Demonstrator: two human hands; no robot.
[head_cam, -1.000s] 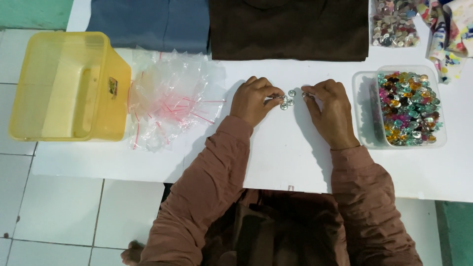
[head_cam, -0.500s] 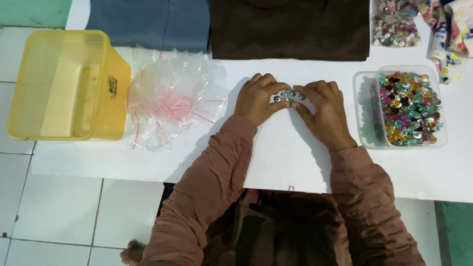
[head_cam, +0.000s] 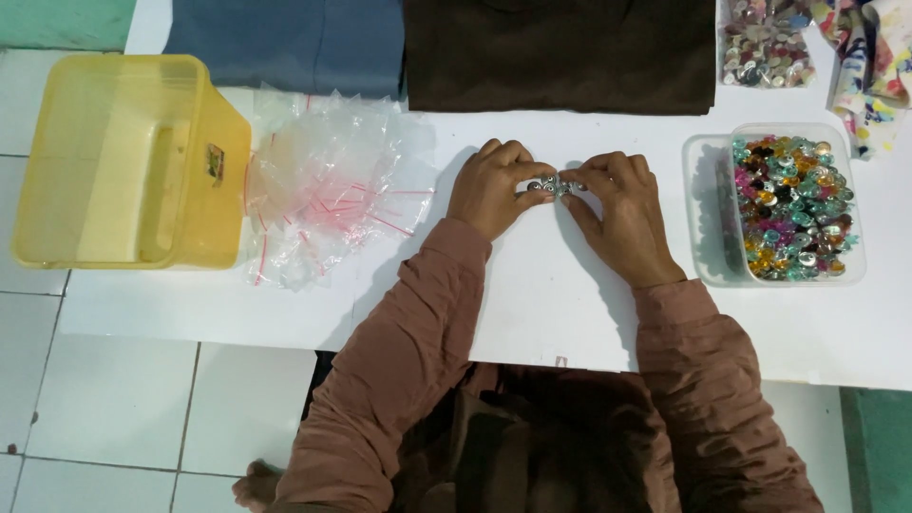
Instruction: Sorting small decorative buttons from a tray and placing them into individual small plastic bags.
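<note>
**Small silver ornaments, pinched between both hands at table centre**

Item: a short cluster of small silver ornaments (head_cam: 553,187), metallic, with rounded faces; finer detail is too small to be made out. Location: held just above the white table (head_cam: 532,313), midway between its ends, in front of the dark brown folded cloth (head_cam: 560,52).

Grip: the left hand (head_cam: 494,187) is closed on the left end of the cluster, thumb and forefinger pinched narrow; the right hand (head_cam: 617,214) is closed likewise on the right end. The fingertips of the two hands nearly meet.

Handling, as judged: light, hard and stiff, probably smooth and slippery, easily dropped or lost. It is best taken at the edges with fingertips only, as is done here; little force is called for.

Surroundings: a clear tub of coloured gems (head_cam: 788,204) to the right, well apart from the hands; a heap of clear zip bags (head_cam: 328,185) to the left; a yellow plastic bin (head_cam: 123,161) beyond that; a blue folded cloth (head_cam: 290,43); a bag of pale sequins (head_cam: 765,43) at the far right.
</note>
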